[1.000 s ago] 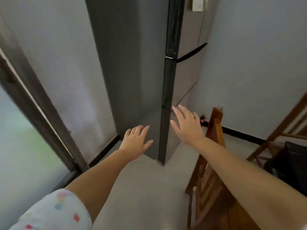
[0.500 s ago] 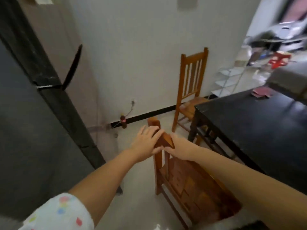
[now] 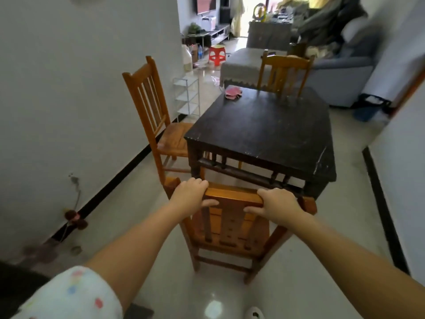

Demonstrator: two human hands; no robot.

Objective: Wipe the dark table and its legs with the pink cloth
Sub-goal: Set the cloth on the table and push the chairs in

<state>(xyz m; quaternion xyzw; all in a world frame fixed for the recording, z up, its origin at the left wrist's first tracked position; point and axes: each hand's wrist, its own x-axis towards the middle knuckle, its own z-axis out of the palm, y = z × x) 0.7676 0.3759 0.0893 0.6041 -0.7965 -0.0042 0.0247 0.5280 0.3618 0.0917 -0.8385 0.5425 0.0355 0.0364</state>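
The dark table (image 3: pixel 264 127) stands in the middle of the room, its near legs and rail facing me. A crumpled pink cloth (image 3: pixel 232 92) lies on its far left corner. Right in front of me is a wooden chair (image 3: pixel 232 229) with its back towards me. My left hand (image 3: pixel 190 194) grips the left part of the chair's top rail, and my right hand (image 3: pixel 274 204) grips the right part. Both hands are well short of the table and far from the cloth.
A second wooden chair (image 3: pixel 151 107) stands at the table's left side by the white wall. A third chair (image 3: pixel 284 72) is at the far end. A small white rack (image 3: pixel 187 95), a red stool (image 3: pixel 216 55) and a grey sofa (image 3: pixel 326 72) lie beyond.
My view has swung right from the grey fridge to the table. Both hands, open in the air before, have closed on the top rail of the near chair.
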